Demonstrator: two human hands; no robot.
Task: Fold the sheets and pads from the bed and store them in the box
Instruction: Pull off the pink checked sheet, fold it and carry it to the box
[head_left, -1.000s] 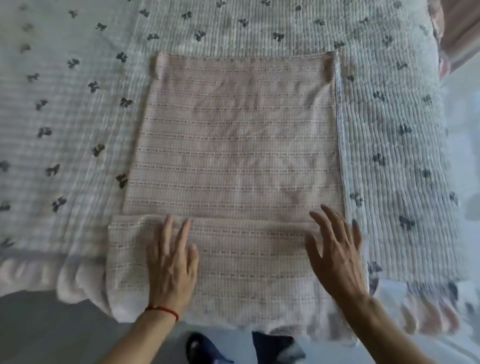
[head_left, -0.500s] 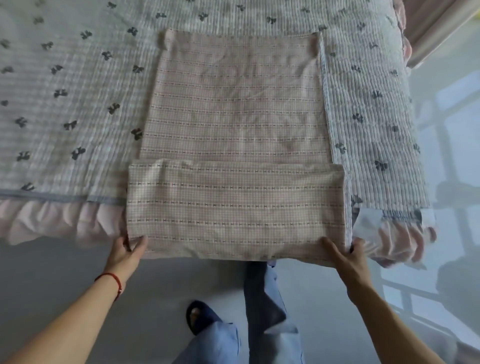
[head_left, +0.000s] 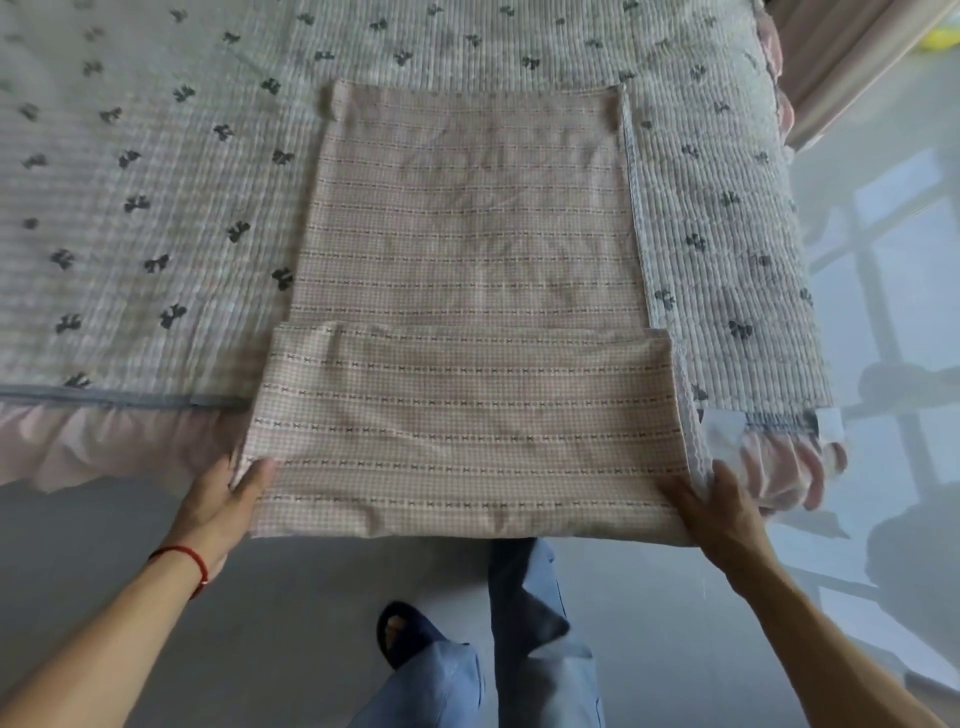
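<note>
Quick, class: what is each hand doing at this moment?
Left hand: grip closed on the near left corner of the pink checked sheet.
Right hand: grip closed on the sheet's near right corner.

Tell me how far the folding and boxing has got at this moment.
Done: the pink checked sheet is folded narrow, its near end turned up once. In hand: the left hand and right hand grip the near corners of that fold at the bed's edge. Left: more folds, the white quilted pad that lies spread underneath, and boxing; no box in view.
</note>
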